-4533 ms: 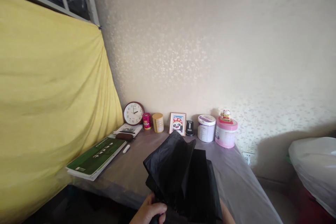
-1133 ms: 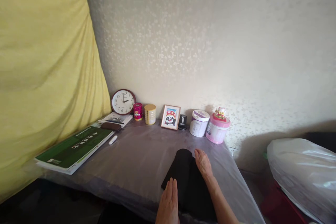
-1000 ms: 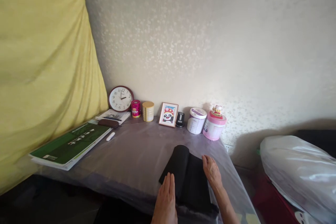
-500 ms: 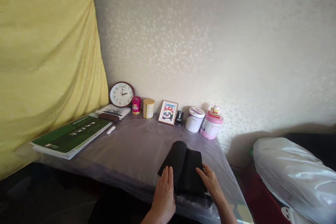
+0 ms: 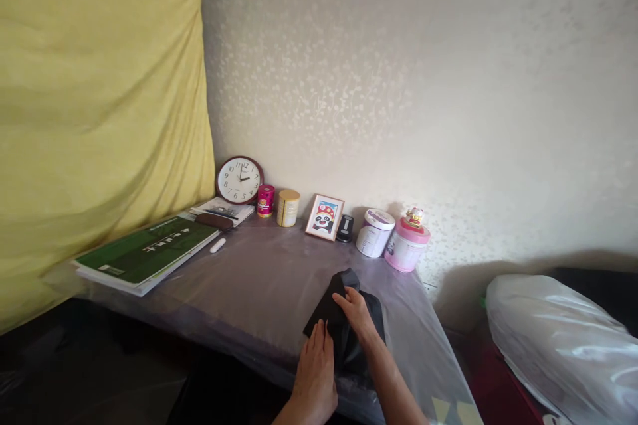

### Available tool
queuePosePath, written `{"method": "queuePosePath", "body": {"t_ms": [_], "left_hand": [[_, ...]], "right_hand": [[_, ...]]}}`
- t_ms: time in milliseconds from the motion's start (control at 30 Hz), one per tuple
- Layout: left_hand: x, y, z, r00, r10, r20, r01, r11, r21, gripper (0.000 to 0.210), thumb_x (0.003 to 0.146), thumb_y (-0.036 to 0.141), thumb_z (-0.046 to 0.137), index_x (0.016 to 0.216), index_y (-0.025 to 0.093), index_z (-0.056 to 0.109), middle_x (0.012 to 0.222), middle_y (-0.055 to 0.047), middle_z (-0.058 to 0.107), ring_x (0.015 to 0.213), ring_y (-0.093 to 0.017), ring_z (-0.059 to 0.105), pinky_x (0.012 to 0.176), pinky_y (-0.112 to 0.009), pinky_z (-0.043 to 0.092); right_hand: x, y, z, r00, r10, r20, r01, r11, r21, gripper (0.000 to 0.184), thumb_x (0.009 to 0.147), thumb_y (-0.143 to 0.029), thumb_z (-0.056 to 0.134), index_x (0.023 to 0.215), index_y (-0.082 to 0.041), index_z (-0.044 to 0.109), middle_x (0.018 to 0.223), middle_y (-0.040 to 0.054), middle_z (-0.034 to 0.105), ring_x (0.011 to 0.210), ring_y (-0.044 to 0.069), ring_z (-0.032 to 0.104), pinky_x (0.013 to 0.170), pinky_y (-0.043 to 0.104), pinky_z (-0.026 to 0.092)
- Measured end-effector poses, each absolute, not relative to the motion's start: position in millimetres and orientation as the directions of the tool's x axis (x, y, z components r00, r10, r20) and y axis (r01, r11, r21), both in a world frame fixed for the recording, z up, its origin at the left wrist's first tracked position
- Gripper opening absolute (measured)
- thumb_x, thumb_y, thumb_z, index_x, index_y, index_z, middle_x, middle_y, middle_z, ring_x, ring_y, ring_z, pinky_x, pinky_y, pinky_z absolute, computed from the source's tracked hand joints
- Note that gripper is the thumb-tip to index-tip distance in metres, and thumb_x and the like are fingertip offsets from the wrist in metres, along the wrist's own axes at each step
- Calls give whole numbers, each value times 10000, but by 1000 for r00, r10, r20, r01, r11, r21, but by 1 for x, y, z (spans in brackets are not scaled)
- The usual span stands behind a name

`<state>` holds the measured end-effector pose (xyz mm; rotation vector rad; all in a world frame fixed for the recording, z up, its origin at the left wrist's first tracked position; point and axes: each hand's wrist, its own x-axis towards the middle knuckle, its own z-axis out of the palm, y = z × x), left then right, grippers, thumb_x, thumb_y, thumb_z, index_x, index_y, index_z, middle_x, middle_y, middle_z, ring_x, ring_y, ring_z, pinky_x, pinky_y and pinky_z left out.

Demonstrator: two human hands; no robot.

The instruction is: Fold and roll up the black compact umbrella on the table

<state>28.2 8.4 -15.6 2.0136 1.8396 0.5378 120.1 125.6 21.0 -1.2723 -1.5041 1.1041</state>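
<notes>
On the near part of the table lies a black item [image 5: 323, 309] that looks like an open black-paged book, with a raised fold along its middle. My left hand [image 5: 316, 368] rests flat on its lower left part, fingers stretched out and close together. My right hand [image 5: 355, 311] is over the middle, thumb and fingers closed on the raised black page. The right forearm covers much of the lower right half.
Along the wall stand a clock [image 5: 240, 180], a pink tin [image 5: 266, 201], a yellow-lidded can [image 5: 288, 208], a picture frame [image 5: 325, 217], a black stapler-like object [image 5: 345, 228], a white tub [image 5: 375, 233] and a pink tub [image 5: 407, 246]. Green books [image 5: 149, 249] lie left, near a white pen-like piece [image 5: 218, 246].
My right hand has moved left and up from the right edge onto the middle fold, where it grips the black page. The left hand stays on the left part. The view has shifted slightly.
</notes>
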Motion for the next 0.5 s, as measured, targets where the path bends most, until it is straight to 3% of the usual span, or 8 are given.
{"method": "queuePosePath", "body": {"t_ms": [133,300,500], "left_hand": [[25,10,-21,70,997,27,857,-74,509,738,652,79,451,1364,56,261,1483,-153,162,1364,-244,170,1103,-364,214],[15,1,-19,83,996,20,865,-82,495,695,723,155,434,1375,41,222,1450,-159,272,1333,-246,264,1089,-376,255],[12,-6,-3,110,984,141,848,-167,503,543,760,281,464,1278,118,436,1380,-153,399,1268,-285,367,1061,-415,299]], "right_hand": [[118,131,14,-125,992,25,315,63,-947,317,632,-390,607,844,-157,567,639,-3,612,582,152,590,512,250,462],[117,132,16,-126,992,2,430,57,-901,362,659,-336,606,966,-149,560,610,-34,571,548,124,549,448,214,395],[110,126,18,-367,930,-10,483,182,-856,222,775,-340,481,834,-160,596,613,1,646,584,121,583,565,234,434]]}}
